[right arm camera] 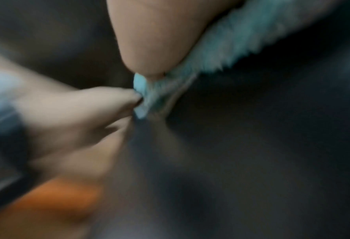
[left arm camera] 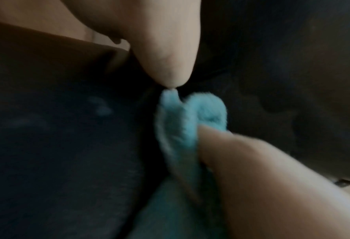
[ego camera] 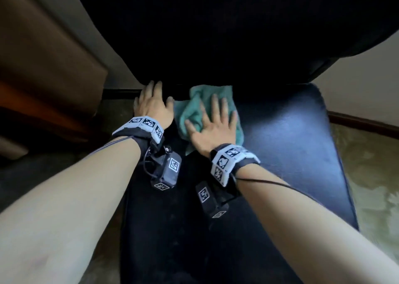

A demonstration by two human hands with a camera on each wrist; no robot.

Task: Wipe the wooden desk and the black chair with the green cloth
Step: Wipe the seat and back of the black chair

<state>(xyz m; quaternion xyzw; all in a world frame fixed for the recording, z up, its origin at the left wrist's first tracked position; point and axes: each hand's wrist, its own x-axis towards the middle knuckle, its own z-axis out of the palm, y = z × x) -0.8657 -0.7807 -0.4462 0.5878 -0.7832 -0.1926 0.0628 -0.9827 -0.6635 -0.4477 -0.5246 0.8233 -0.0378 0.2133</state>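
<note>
The black chair fills the head view, with its padded seat (ego camera: 291, 143) below me and its backrest (ego camera: 216, 24) rising behind. A crumpled green cloth (ego camera: 194, 109) lies at the rear of the seat. My right hand (ego camera: 216, 122) presses flat on it with the fingers spread. My left hand (ego camera: 154, 99) rests open on the seat's rear left edge, and its thumb touches the cloth's side. The blurred left wrist view shows the cloth (left arm camera: 180, 129) between my left thumb (left arm camera: 170, 56) and my right hand (left arm camera: 262, 186). In the right wrist view the cloth (right arm camera: 241, 37) sits under my right thumb (right arm camera: 155, 40).
A brown wooden piece of furniture (ego camera: 43, 57) stands close to the chair's left side. A pale wall with a dark skirting board (ego camera: 356, 119) runs on the right. Patterned carpet (ego camera: 371, 176) covers the floor around the seat. The front and right of the seat are bare.
</note>
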